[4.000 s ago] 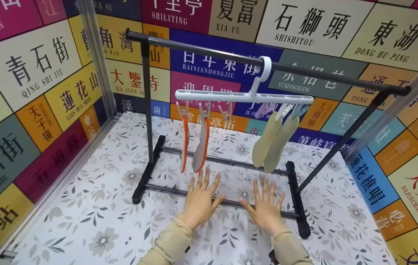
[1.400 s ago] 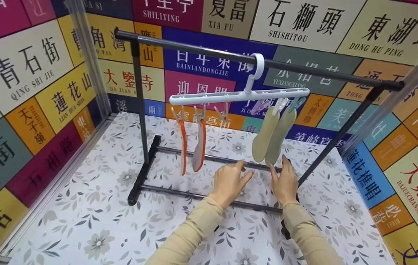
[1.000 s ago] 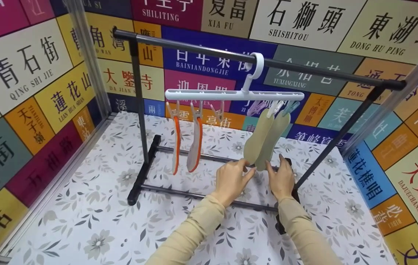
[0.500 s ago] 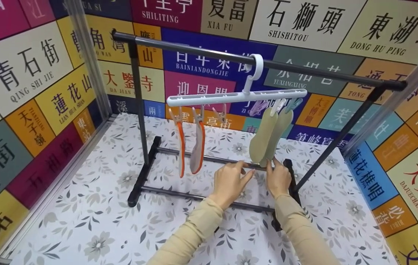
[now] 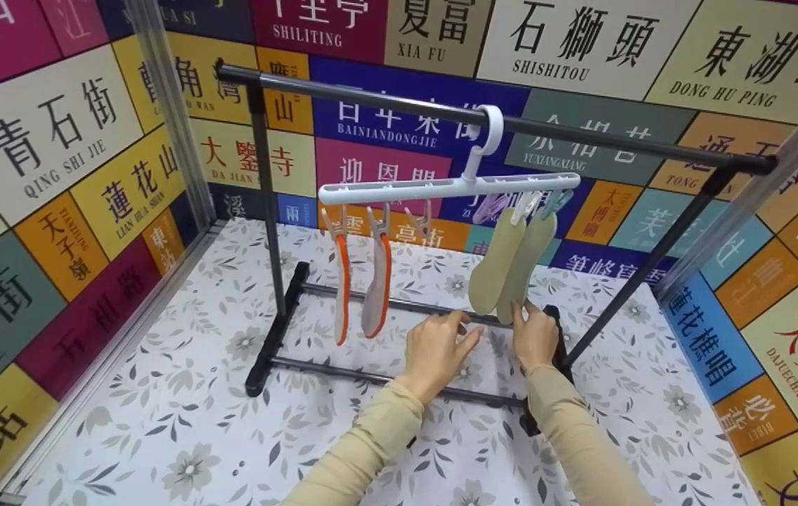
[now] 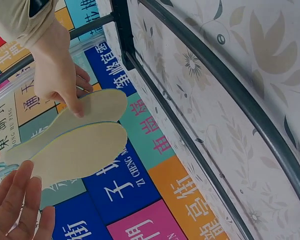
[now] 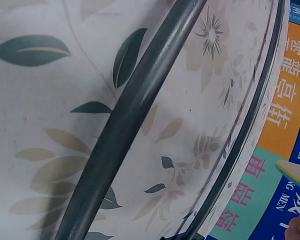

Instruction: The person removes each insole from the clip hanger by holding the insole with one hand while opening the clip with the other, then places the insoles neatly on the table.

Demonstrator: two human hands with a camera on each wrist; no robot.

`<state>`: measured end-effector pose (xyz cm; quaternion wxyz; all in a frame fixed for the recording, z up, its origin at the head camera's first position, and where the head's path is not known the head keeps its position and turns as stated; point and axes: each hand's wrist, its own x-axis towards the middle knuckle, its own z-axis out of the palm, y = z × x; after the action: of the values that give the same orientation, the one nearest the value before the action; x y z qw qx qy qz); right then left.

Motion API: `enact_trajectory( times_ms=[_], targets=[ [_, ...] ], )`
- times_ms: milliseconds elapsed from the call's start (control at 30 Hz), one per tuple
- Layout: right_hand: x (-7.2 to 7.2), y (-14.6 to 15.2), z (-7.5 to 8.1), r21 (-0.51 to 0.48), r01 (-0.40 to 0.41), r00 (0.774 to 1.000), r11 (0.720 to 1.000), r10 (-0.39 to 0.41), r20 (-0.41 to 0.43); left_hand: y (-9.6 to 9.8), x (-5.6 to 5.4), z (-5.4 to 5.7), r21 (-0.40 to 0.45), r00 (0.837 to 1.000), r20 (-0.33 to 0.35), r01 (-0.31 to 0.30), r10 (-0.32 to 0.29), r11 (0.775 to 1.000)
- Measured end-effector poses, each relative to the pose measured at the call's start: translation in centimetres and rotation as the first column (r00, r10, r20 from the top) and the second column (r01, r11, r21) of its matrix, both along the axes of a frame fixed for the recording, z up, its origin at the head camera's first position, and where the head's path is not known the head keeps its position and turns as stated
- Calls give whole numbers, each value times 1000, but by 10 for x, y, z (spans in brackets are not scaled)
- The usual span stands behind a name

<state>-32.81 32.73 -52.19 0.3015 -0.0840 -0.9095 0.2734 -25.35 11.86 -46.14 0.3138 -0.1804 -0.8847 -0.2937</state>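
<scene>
Two beige shoe insoles hang side by side, the left one (image 5: 496, 263) and the right one (image 5: 532, 256). Clothespins (image 5: 525, 207) on the white hanger (image 5: 434, 187) grip their tops. My right hand (image 5: 536, 336) pinches the lower end of the right insole, its thumb on the face in the left wrist view. Just left of the insoles, my left hand (image 5: 432, 351) is raised, fingers loosely bent around nothing; the left wrist view shows its fingers (image 6: 21, 192) close to the left insole. Two orange-edged insoles (image 5: 377, 288) hang from clips at the hanger's left.
The hanger hooks over the top bar (image 5: 384, 97) of a black rack, whose lower rails (image 5: 342, 369) cross beneath my hands. An unused pink clothespin (image 5: 420, 221) dangles mid-left. A floral-patterned table (image 5: 195, 422) lies below, with sign-printed walls (image 5: 61, 169) behind and beside.
Both hands rose from flat, spread poses over the lower rails towards the beige insoles. My right hand took hold of the right insole's lower end, and the hanger swung slightly.
</scene>
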Motion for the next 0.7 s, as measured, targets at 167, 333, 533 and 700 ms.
enact_trajectory(
  times_ms=[167,333,533,700],
  targets=[
    [3,2,0,10,-6,1000,1000,6,6,0,0,1,-4,1000,8,-8,8,1000],
    [8,1,-2,17,-38,999,999,38,11,0,0,1,-4,1000,17,-2,2,1000],
    [20,0,-6,50,-69,998,996,69,3,3,2,2,-6,1000,-2,4,-4,1000],
    [32,0,-10,101,-76,996,992,80,-34,6,5,3,1,999,-31,14,-14,1000]
  ],
)
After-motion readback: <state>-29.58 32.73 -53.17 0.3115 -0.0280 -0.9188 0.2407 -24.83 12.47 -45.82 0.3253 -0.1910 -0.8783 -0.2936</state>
